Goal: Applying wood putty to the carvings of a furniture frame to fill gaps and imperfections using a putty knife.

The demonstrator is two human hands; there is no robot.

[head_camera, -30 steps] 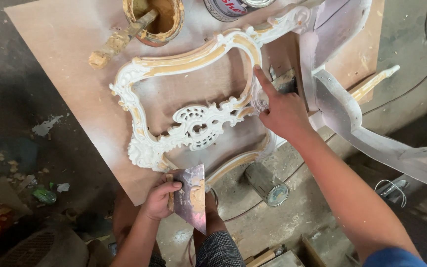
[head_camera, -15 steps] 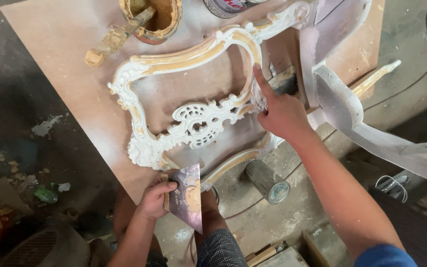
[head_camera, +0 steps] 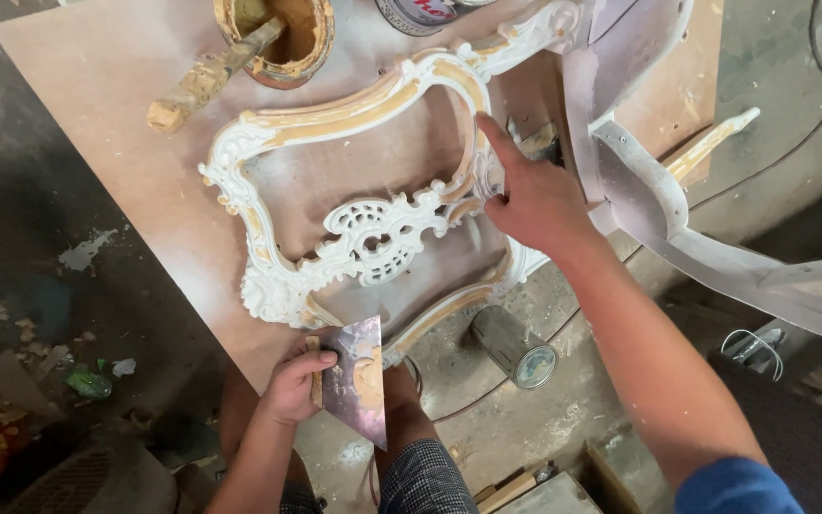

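Your right hand (head_camera: 537, 202) is up on the carved white frame (head_camera: 363, 228), index finger stretched out along the frame's right-hand rail, the other fingers curled down against the moulding, pressing rather than gripping. The frame lies flat on the brown board (head_camera: 116, 124), its scrolled, pierced crest pointing towards you and its lower edge hanging out past the board's near edge. Bare yellowish patches show along the top and right rails where the white coat is thin.

Your left hand (head_camera: 294, 385) sits low, just off the board's near edge, fingers closed around the wooden handle of a wide putty knife (head_camera: 359, 381). The blade points down and towards your body, with a dab of tan filler on its face. It's near the frame's bottom left corner but not touching it.

At the top of the board there's an open tin of tan filler (head_camera: 283, 33) with a crusted stick (head_camera: 209, 76) resting in it, its lower end out over the board. A second tin (head_camera: 420, 11) is cut off by the top edge. To the right, a grey-primed chair piece (head_camera: 677, 228) lies beside the frame, running off towards the right. Down on the dusty floor, a small can (head_camera: 516, 345) lies on its side just beneath the frame's overhang.
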